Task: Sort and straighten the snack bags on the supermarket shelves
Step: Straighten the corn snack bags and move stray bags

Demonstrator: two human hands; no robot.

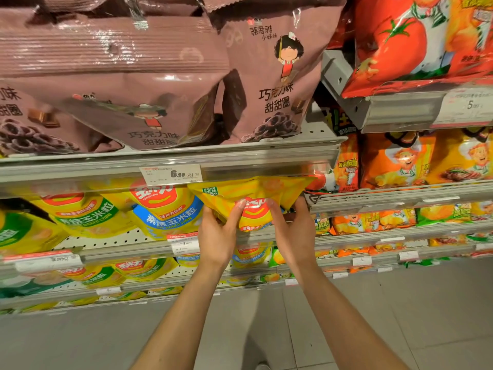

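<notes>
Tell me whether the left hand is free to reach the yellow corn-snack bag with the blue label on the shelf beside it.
Probably not yet: the left hand and right hand both grip a yellow foil snack bag. The blue-labelled yellow bag sits unobstructed just left of it.

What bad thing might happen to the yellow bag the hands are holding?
The yellow bag sits tilted, its top tucked under the shelf edge, so it might snag or crumple there. The left hand and right hand grip only its lower part, so it might slip. Moving it might also nudge the blue-label bag beside it.
</notes>
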